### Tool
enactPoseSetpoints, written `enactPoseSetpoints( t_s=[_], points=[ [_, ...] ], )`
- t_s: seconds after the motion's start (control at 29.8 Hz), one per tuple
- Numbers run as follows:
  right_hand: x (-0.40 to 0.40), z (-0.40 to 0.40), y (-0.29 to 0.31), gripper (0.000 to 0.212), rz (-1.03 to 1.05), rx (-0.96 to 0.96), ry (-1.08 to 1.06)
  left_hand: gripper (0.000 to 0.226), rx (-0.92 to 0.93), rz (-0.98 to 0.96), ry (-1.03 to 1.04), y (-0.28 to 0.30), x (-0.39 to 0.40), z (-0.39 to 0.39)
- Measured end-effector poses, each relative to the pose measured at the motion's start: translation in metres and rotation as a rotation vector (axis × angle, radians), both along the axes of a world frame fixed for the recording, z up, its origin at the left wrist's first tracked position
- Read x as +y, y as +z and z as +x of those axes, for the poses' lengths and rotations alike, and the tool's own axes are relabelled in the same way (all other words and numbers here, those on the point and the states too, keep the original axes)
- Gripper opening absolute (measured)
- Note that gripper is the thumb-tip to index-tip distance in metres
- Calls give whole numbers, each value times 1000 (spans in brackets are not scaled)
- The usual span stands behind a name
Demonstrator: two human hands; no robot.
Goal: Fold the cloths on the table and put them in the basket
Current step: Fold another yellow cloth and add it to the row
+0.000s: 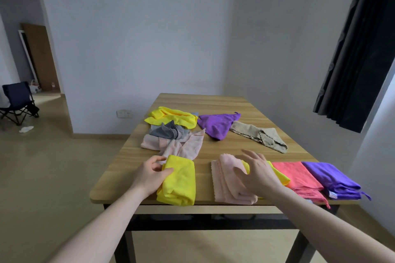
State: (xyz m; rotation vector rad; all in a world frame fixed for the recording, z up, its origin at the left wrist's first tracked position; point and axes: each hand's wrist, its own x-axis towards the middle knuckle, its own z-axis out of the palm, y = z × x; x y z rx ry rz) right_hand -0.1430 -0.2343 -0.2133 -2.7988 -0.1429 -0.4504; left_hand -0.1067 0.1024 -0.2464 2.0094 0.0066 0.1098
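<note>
A folded yellow cloth lies near the table's front edge. My left hand grips its left side, thumb on top. To its right lies a folded pale pink cloth; my right hand hovers over it with fingers spread. Under my right hand a yellow cloth edge shows, then a folded coral cloth and a folded purple cloth. Unfolded cloths lie farther back: yellow, grey, pink, purple, beige. No basket is in view.
The wooden table stands in a room corner near white walls. A dark curtain hangs at the right. A folding chair stands on the floor far left.
</note>
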Motion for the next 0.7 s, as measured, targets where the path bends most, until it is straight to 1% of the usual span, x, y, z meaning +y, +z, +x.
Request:
enactPoseSetpoints(
  t_s=[0.07, 0.17, 0.2, 0.27, 0.37, 0.4, 0.47, 0.6, 0.64, 0.7],
  points=[
    [-23, 4, -8, 57, 25, 88, -71, 44, -1, -23, 15, -2, 0, 1],
    [-34, 8, -23, 72, 87, 237, -109, 47, -6, -46, 22, -4, 3, 2],
    [-36, 7, -28, 74, 91, 255, -108, 47, -10, -52, 19, -4, 2, 2],
    [-37, 6, -34, 75, 82, 223, -107, 42, -20, -67, 4, -3, 0, 4],
    [-36, 6, -37, 86, 68, 206, -93, 35, -29, -104, 5, 1, -4, 2],
    [-39, 7, -37, 87, 64, 207, -91, 36, -24, -121, 6, 2, -10, 5],
    [-37, 8, -42, 79, 54, 195, -81, 36, -4, -172, 0, 7, -17, 7],
    [-40, 9, -43, 75, 51, 187, -80, 34, 37, -164, -15, 19, -47, 18],
    [-40, 9, -44, 75, 53, 189, -80, 37, 60, -141, -28, 21, -54, 18],
    [-39, 8, -44, 75, 52, 193, -74, 56, 119, -62, -56, 16, -61, 26]
  ],
)
